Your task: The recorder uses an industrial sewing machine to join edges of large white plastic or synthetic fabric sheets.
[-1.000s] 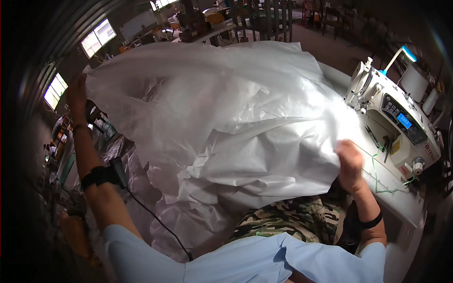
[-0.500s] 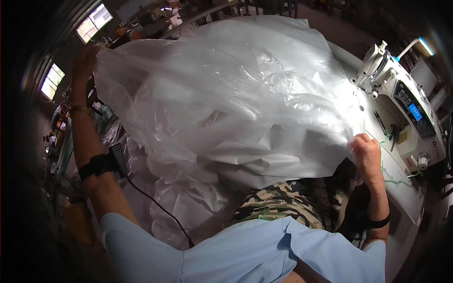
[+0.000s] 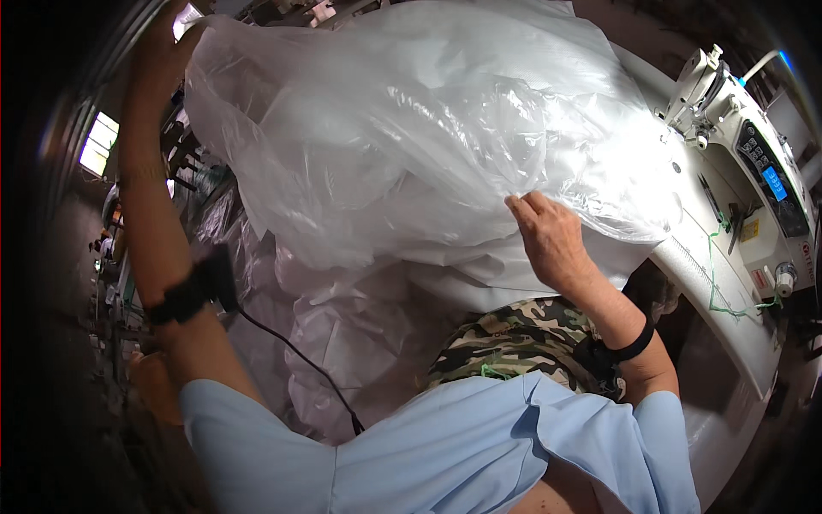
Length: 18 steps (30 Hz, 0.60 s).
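A large translucent plastic sheet (image 3: 342, 154) spreads in loose, shiny folds across the table and down over my lap. My left hand (image 3: 167, 43) is raised at the far left and closed on a corner of it; shadow dims the fingers. Near the middle, my right hand (image 3: 552, 244) pinches the sheet between thumb and fingers, just above its near edge. Smoother whitish material (image 3: 479, 283) shows under that edge. More crumpled plastic hangs at the left of my lap.
A white sewing machine (image 3: 745, 163) with a lit display stands at the right of the white table (image 3: 719, 317). Green thread (image 3: 712, 274) and dark tweezers (image 3: 711, 197) lie beside it. A black cable (image 3: 300, 355) runs from my left arm band.
My right hand has moved left from beside the machine to the middle of the sheet. My left hand has gone farther up, drawing its corner along. The view has shifted slightly.
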Available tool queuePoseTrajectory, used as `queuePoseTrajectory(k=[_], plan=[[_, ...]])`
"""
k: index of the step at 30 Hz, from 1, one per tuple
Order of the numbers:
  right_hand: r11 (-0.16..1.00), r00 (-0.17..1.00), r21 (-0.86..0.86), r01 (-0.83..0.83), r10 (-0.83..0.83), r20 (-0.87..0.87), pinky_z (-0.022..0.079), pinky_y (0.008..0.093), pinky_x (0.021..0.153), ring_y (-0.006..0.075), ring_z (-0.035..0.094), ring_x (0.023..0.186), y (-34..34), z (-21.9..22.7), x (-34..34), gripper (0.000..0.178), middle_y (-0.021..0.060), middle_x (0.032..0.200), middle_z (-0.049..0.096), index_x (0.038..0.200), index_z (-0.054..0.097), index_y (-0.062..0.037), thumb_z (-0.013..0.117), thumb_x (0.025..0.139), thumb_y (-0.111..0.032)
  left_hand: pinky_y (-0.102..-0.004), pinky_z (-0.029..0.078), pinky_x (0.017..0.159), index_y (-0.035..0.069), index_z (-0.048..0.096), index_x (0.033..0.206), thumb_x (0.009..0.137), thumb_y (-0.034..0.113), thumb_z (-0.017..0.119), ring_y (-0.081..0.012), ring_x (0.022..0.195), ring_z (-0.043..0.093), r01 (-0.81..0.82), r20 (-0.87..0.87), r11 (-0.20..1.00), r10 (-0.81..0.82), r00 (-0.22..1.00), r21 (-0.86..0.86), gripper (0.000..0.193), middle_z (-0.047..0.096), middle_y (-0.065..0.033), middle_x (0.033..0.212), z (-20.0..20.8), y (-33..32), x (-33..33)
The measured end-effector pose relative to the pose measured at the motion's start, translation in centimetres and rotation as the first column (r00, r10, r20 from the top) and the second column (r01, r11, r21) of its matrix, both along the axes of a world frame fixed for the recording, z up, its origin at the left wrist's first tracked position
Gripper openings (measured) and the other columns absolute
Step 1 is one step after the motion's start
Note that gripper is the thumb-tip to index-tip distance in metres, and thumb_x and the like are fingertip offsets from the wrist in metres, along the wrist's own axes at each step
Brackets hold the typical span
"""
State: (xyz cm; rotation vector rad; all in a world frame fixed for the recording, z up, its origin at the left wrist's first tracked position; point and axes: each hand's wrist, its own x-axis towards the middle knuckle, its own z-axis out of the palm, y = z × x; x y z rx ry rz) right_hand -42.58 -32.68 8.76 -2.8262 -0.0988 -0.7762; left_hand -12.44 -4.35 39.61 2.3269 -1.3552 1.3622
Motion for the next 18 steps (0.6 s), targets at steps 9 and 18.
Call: queuePoseTrajectory(k=[9, 18], plan=[[0.993, 0.959, 0.03, -0.115, 0.104, 0.264, 0.047, 0.0368, 0.062, 0.0272, 0.06, 0.071, -1.3, 4.0, 1.1, 0.016, 0.0082, 0.082, 0.058, 0.099, 0.059, -0.0037, 0.066, 0.085, -0.001, -0.04, 0.053, 0.088, -0.003, 0.064, 0.116, 0.08, 0.023, 0.08, -0.0375, 0.101, 0.066, 0.467, -0.679, 0.884, -0.325, 0.658, 0.029, 0.048, 0.068, -0.0206, 0.109, -22.2, -7.5, -19.7], [0.99, 0.922, 0.128, 0.062, -0.106, 0.373, 0.046, 0.0375, 0.063, 0.0287, 0.059, 0.069, -6.0, 6.6, 1.8, 0.007, 0.0101, 0.079, 0.058, 0.091, 0.052, -0.0049, 0.059, 0.092, -0.006, -0.0364, 0.053, 0.081, 0.005, 0.055, 0.134, 0.085, 0.026, 0.077, -0.0235, 0.089, 0.069, 0.124, -0.81, 0.919, 0.26, 0.525, 0.375, 0.057, 0.069, -0.02, 0.107, -27.3, 2.0, -10.6]])
